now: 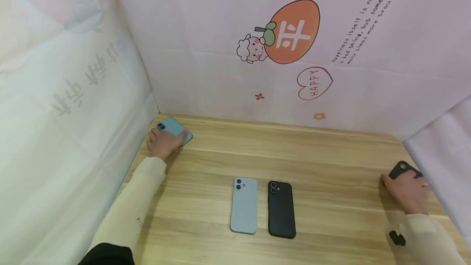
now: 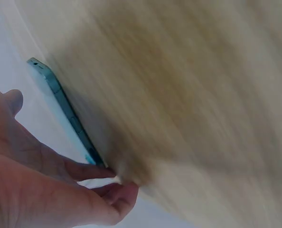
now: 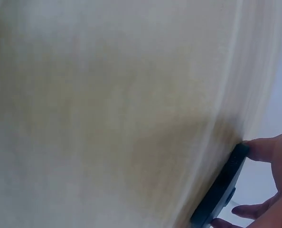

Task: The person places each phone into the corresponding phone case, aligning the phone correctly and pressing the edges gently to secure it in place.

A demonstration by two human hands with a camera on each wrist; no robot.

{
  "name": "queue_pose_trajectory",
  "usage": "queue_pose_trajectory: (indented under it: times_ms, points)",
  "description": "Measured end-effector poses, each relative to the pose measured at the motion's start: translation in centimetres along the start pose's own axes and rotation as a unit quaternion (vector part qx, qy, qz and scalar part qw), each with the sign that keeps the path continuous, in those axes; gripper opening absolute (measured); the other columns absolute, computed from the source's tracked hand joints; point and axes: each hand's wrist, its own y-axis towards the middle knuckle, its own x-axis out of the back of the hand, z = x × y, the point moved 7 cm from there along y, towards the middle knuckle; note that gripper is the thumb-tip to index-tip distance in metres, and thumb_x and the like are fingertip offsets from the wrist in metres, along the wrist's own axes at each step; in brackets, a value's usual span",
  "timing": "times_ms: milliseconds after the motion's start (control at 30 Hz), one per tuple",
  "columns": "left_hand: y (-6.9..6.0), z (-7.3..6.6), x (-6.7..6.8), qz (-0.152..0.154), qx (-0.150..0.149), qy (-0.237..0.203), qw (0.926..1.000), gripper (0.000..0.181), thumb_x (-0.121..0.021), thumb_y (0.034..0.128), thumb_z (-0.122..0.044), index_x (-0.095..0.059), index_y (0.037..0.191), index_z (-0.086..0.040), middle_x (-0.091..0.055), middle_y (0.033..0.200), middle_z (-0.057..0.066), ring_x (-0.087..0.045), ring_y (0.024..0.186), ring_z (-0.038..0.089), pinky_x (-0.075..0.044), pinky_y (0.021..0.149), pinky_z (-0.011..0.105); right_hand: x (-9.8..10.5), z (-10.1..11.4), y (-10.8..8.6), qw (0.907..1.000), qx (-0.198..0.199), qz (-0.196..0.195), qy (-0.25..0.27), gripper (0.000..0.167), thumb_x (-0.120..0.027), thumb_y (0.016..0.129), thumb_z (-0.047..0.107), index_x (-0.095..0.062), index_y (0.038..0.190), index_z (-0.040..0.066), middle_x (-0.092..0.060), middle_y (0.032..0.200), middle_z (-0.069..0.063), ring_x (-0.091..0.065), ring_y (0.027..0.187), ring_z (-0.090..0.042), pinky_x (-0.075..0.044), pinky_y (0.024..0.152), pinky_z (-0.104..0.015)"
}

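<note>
At the table's far left corner lies a light blue smartphone (image 1: pixel 173 126), camera side up. My left hand (image 1: pixel 163 142) reaches over it. In the left wrist view its fingers (image 2: pixel 124 197) are by the camera end of the blue smartphone (image 2: pixel 67 109), while the thumb stands off the back. Near the right edge my right hand (image 1: pixel 408 189) spans a black smartphone (image 1: pixel 402 169). The right wrist view shows the thumb on one end of this black smartphone (image 3: pixel 221 185) and a fingertip at its other end; part of it is cut off below.
A pale blue-grey smartphone (image 1: pixel 244 207) and another black smartphone (image 1: pixel 282 212) lie side by side, cameras up, at the middle of the wooden table (image 1: pixel 198 199). Printed white cloth (image 1: pixel 206 77) hangs behind the table and along both sides.
</note>
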Motion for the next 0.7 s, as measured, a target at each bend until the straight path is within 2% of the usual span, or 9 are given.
queue_pose_trajectory:
  times_ms: [100, 200, 333, 433, 533, 600, 700]
  points:
    - [0.8, 0.0, -0.2, -0.008, 0.021, -0.005, 0.9997, 0.125, -0.04, 0.0965, -0.077, -0.011, 0.148, 0.034, 0.002, 0.159, 0.05, -0.001, 0.15, 0.06, -0.015, 0.117, 0.077, 0.2, 0.0, 0.2, 0.9999, 0.004, 0.0, 0.015, 0.107, -0.055, 0.098, 0.046, -0.005, 0.137, -0.041, -0.015, 0.13, -0.071, -0.026, 0.122, -0.081, -0.029, 0.099, -0.08]
    - [1.2, -0.2, -0.2, -0.027, 0.032, 0.001, 0.9991, 0.128, -0.047, 0.0946, -0.077, -0.006, 0.15, 0.032, -0.005, 0.157, 0.049, -0.008, 0.149, 0.059, -0.017, 0.116, 0.076, 0.6, -0.1, 0.5, 0.9997, 0.008, -0.007, 0.023, 0.107, -0.061, 0.096, 0.044, -0.011, 0.137, -0.04, -0.024, 0.131, -0.067, -0.031, 0.121, -0.079, -0.031, 0.101, -0.08]
    - [1.1, -0.8, 0.2, -0.038, 0.04, 0.002, 0.9985, 0.127, -0.056, 0.0923, -0.073, -0.007, 0.153, 0.028, -0.015, 0.154, 0.045, -0.016, 0.145, 0.055, -0.022, 0.114, 0.073, 1.2, -0.6, 1.0, 0.9996, 0.016, -0.017, 0.019, 0.104, -0.067, 0.093, 0.045, -0.022, 0.135, -0.04, -0.035, 0.129, -0.061, -0.041, 0.117, -0.074, -0.04, 0.098, -0.077]
    - [0.9, -1.2, 0.5, -0.023, 0.04, 0.009, 0.9989, 0.115, -0.059, 0.0931, -0.063, -0.016, 0.152, 0.026, -0.019, 0.152, 0.045, -0.018, 0.144, 0.055, -0.025, 0.115, 0.072, 1.3, -0.8, 1.3, 0.9996, 0.02, -0.01, 0.015, 0.102, -0.07, 0.091, 0.045, -0.029, 0.13, -0.04, -0.041, 0.123, -0.059, -0.047, 0.112, -0.07, -0.046, 0.093, -0.072]
    - [0.9, -1.4, 0.8, -0.003, 0.027, 0.013, 0.9996, 0.098, -0.061, 0.0921, -0.048, -0.029, 0.149, 0.024, -0.022, 0.148, 0.045, -0.019, 0.143, 0.057, -0.027, 0.116, 0.071, 1.4, -0.9, 1.4, 0.9997, 0.021, 0.002, 0.014, 0.101, -0.073, 0.09, 0.048, -0.034, 0.125, -0.039, -0.046, 0.118, -0.056, -0.05, 0.109, -0.067, -0.049, 0.089, -0.067]
    - [1.1, -1.4, 0.8, 0.01, 0.019, 0.01, 0.9997, 0.088, -0.063, 0.0917, -0.039, -0.033, 0.147, 0.023, -0.021, 0.147, 0.045, -0.018, 0.142, 0.058, -0.026, 0.116, 0.071, 1.5, -0.8, 1.5, 0.9995, 0.028, 0.006, 0.013, 0.1, -0.075, 0.089, 0.049, -0.039, 0.121, -0.038, -0.049, 0.115, -0.054, -0.053, 0.105, -0.064, -0.048, 0.089, -0.066]
    - [1.1, -1.3, 1.1, 0.016, 0.013, 0.009, 0.9998, 0.079, -0.064, 0.0896, -0.029, -0.037, 0.143, 0.023, -0.026, 0.141, 0.044, -0.024, 0.136, 0.056, -0.033, 0.112, 0.067, 1.7, -0.2, 1.5, 0.9987, 0.05, 0.0, 0.007, 0.097, -0.078, 0.087, 0.047, -0.042, 0.116, -0.039, -0.052, 0.111, -0.053, -0.055, 0.102, -0.062, -0.044, 0.093, -0.069]
